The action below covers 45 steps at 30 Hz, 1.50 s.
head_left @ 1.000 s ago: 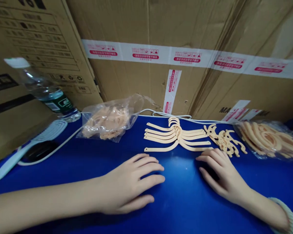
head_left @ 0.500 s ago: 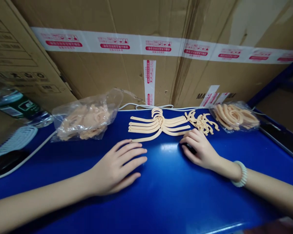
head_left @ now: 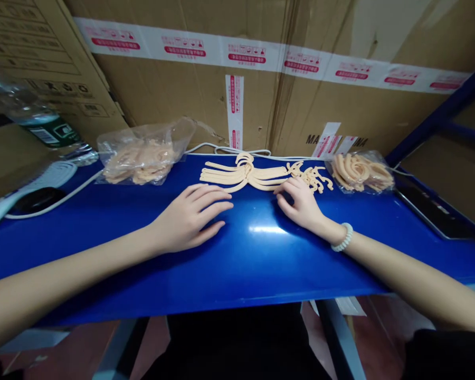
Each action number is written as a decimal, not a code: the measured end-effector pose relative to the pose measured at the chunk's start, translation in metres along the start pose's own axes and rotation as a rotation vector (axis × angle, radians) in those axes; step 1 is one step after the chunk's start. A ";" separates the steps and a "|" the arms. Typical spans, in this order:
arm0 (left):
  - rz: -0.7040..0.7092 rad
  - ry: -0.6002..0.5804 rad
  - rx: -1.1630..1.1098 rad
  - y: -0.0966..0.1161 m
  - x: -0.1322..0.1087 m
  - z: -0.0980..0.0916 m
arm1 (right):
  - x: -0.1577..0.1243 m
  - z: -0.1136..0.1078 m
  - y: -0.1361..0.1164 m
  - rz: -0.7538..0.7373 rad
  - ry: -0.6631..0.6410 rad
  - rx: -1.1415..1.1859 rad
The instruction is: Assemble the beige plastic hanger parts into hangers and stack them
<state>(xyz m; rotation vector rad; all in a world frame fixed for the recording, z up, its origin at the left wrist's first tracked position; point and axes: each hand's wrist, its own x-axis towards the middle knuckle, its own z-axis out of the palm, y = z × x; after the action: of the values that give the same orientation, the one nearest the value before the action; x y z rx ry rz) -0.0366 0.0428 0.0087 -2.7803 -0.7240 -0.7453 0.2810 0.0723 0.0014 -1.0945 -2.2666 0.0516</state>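
Note:
My left hand (head_left: 186,219) rests palm down over the blue table (head_left: 237,269), fingers stretched out and apart, its fingertips by the near end of the left row of beige plastic arms (head_left: 224,174). These slim curved pieces look like clothes-hanger parts; they fan out to both sides, with curved hook ends (head_left: 244,158) bunched at the middle. My right hand (head_left: 301,206) lies by the right row, its fingers bent and its thumb apart, with nothing visible in it. Just behind it, a loose pile of small curved beige pieces (head_left: 314,177) is partly hidden by the fingers.
A clear bag of beige parts (head_left: 142,161) lies at the left, another bag (head_left: 362,171) at the right. A bottle (head_left: 53,132), a pale hairbrush (head_left: 51,177) and a black oval object (head_left: 39,199) are far left. A phone (head_left: 433,211) lies right. Cardboard boxes (head_left: 182,95) stand behind.
The view has tilted down, so the table's front edge and my lap now show. Both hands stay beside the beige arms, and the right thumb sits a little farther from its fingers.

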 end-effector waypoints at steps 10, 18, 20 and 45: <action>-0.053 -0.036 0.016 0.003 0.001 0.008 | 0.006 0.000 0.002 0.000 -0.006 -0.076; -0.235 -0.107 0.011 -0.032 -0.012 0.022 | 0.011 -0.066 0.050 0.135 -0.035 -0.214; -0.261 -0.122 -0.001 -0.037 -0.014 0.025 | 0.010 -0.084 0.070 0.157 -0.092 -0.314; -0.205 -0.032 -0.176 -0.040 -0.007 0.038 | 0.015 -0.038 0.084 -0.086 -0.371 -0.485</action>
<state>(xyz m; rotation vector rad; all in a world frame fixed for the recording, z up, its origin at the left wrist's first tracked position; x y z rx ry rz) -0.0460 0.0853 -0.0258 -2.9100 -1.0070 -0.8405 0.3537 0.1299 0.0157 -1.3124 -2.7443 -0.3776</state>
